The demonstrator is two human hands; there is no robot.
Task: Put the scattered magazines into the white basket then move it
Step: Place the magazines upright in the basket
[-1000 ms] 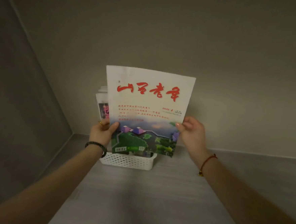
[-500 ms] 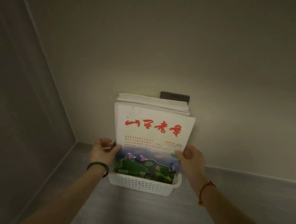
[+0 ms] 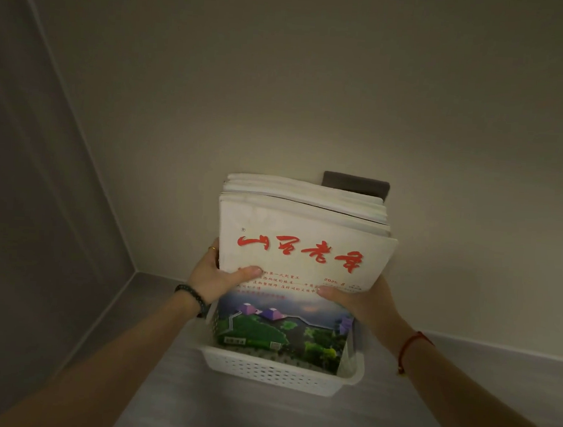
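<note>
While both grips clamp magazine [image 3: 304, 248] upright in basket [image 3: 279, 373] | stack [image 3: 308, 195] behind hides wall plate [image 3: 355, 182]

Dark bead bracelet [image 3: 191, 297], red string bracelet [image 3: 411, 343]

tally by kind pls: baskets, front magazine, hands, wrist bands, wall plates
White basket: 1
Magazine with red title, front of stack: 1; those behind cannot be counted
Hands: 2, left hand, right hand
Wrist bands: 2, dark, red
Dark wall plate: 1
Total: 7
</note>
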